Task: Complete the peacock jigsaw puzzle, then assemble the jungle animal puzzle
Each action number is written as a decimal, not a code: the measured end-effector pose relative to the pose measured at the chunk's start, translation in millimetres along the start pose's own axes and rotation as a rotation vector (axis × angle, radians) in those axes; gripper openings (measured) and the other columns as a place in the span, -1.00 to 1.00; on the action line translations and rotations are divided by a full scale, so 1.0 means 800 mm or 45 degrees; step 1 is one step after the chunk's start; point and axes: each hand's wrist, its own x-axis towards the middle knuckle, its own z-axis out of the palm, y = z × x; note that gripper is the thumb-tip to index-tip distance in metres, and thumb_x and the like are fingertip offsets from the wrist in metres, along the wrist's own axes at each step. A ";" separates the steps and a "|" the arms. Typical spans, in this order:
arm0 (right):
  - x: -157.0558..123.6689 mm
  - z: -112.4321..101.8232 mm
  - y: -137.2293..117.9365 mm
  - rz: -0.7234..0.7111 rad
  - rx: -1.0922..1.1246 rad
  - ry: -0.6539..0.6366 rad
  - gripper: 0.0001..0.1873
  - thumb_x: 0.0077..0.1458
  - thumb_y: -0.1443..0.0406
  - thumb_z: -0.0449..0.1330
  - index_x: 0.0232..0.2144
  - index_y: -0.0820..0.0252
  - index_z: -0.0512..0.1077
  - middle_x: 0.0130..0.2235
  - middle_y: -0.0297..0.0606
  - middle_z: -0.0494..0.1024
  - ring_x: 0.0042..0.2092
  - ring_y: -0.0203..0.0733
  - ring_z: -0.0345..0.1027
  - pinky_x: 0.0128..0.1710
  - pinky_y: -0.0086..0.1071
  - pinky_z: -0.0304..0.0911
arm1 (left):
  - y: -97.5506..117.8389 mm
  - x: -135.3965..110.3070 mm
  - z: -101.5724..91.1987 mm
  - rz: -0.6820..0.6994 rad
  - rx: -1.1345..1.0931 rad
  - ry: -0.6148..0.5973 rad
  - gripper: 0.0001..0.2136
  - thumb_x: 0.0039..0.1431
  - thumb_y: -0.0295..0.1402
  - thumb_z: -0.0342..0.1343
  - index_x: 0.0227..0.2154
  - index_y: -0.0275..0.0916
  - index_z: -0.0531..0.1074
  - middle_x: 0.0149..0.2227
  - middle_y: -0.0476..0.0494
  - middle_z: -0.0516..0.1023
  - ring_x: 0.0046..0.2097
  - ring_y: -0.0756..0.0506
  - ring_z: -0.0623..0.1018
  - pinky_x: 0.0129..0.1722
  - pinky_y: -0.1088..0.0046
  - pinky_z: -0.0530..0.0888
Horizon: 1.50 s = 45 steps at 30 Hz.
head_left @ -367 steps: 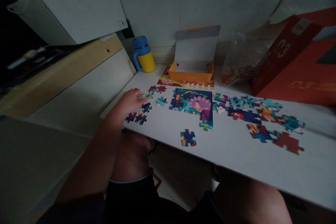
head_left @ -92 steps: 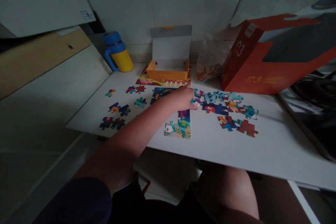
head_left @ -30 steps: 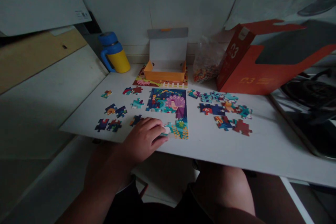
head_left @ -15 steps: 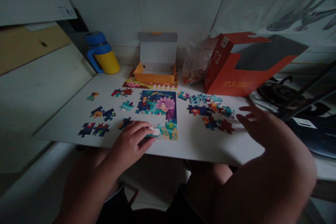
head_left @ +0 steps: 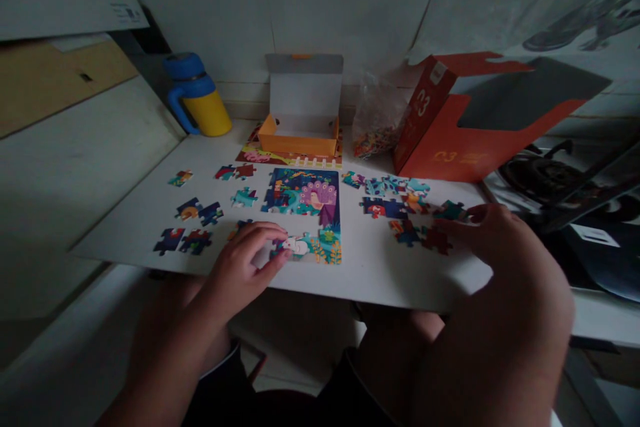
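A partly joined jigsaw lies in the middle of the white board, and a strip of it runs down to a leafy corner. My left hand rests at the board's near edge, its fingers curled over a dark puzzle piece pressed against that strip. My right hand is at the board's right side, thumb and fingers closed on a teal puzzle piece. Loose pieces lie in a right cluster and a left cluster.
An open orange box stands on a picture sheet at the back. Beside it are a yellow bottle with a blue lid, a clear bag of pieces and a large red carton. A stove burner is at the right.
My right hand came into view and closed on a teal piece at the right cluster. My left hand stayed at the jigsaw's lower strip, shifting its fingers on the piece there.
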 end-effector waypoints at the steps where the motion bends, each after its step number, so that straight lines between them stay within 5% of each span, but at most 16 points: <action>1: -0.003 -0.007 -0.006 0.042 0.017 -0.001 -0.57 0.07 -0.08 0.35 -0.26 0.12 0.50 -0.31 0.00 0.61 -0.40 0.02 0.37 -0.39 -0.17 0.19 | -0.002 0.000 -0.002 -0.082 -0.034 0.036 -0.87 0.41 -0.32 0.22 -0.03 -0.10 0.55 0.00 -0.14 0.65 0.03 -0.18 0.62 0.07 0.20 0.56; 4: -0.015 -0.036 -0.037 0.055 0.128 0.044 -0.76 0.11 0.06 0.32 -0.30 0.05 0.44 -0.31 -0.10 0.63 -0.40 -0.03 0.36 -0.36 -0.18 0.14 | -0.008 -0.002 -0.004 -0.302 -0.211 0.102 -0.86 0.45 -0.25 0.17 -0.05 -0.14 0.55 -0.03 -0.15 0.66 -0.02 -0.16 0.63 0.03 0.27 0.56; 9: -0.049 -0.067 -0.119 -0.135 0.421 0.006 -0.71 0.14 0.00 0.29 -0.29 0.06 0.49 -0.38 -0.17 0.62 -0.43 -0.06 0.39 -0.41 -0.22 0.09 | -0.017 0.000 -0.002 -0.444 -0.504 0.127 -0.80 0.44 -0.17 0.18 -0.08 -0.18 0.57 -0.06 -0.20 0.68 0.02 -0.18 0.65 0.10 0.26 0.57; 15: -0.116 -0.048 -0.243 -0.805 0.713 -0.434 -0.83 0.29 0.15 0.29 -0.31 0.07 0.50 -0.42 -0.37 0.57 -0.43 -0.20 0.33 -0.42 -0.33 0.05 | -0.018 0.005 -0.003 -0.398 -0.684 -0.016 -0.75 0.39 -0.16 0.28 -0.01 -0.18 0.58 -0.12 -0.16 0.67 -0.10 -0.12 0.66 -0.10 0.40 0.58; 20: -0.151 -0.027 -0.307 -0.967 0.744 -0.598 -0.93 0.28 0.33 0.38 -0.26 0.14 0.54 -0.38 -0.35 0.63 -0.38 -0.22 0.44 -0.40 -0.36 0.08 | -0.025 0.008 -0.008 -0.351 -0.637 -0.014 -0.77 0.40 -0.14 0.26 -0.19 -0.22 0.57 -0.26 -0.09 0.63 -0.24 -0.06 0.61 -0.24 0.47 0.51; 25: -0.142 -0.022 -0.306 -0.848 0.532 -0.500 -0.72 0.31 0.28 0.38 0.03 0.20 0.52 -0.25 -0.22 0.72 -0.25 -0.04 0.59 -0.31 -0.29 0.21 | -0.042 0.011 -0.016 -0.399 -0.323 0.090 -0.84 0.41 -0.20 0.24 -0.18 -0.18 0.57 -0.26 -0.06 0.67 -0.25 -0.07 0.62 -0.24 0.43 0.50; 32: -0.125 -0.023 -0.279 -0.858 0.143 -0.464 -0.78 0.40 0.15 0.30 -0.03 0.14 0.56 -0.24 -0.17 0.71 -0.21 0.04 0.60 -0.35 -0.28 0.17 | -0.065 0.016 -0.023 -0.439 -0.265 0.128 -0.86 0.38 -0.32 0.25 -0.06 -0.16 0.50 -0.26 -0.04 0.72 -0.26 -0.07 0.68 -0.24 0.42 0.51; 45: -0.124 -0.023 -0.274 -0.924 0.118 -0.490 -0.80 0.44 0.16 0.24 -0.09 0.17 0.53 -0.21 -0.14 0.70 -0.24 -0.01 0.58 -0.34 -0.28 0.18 | -0.055 0.033 -0.017 -0.278 0.178 0.040 -0.75 0.33 -0.39 0.32 0.04 -0.15 0.57 -0.22 -0.06 0.68 -0.21 -0.10 0.65 -0.16 0.35 0.55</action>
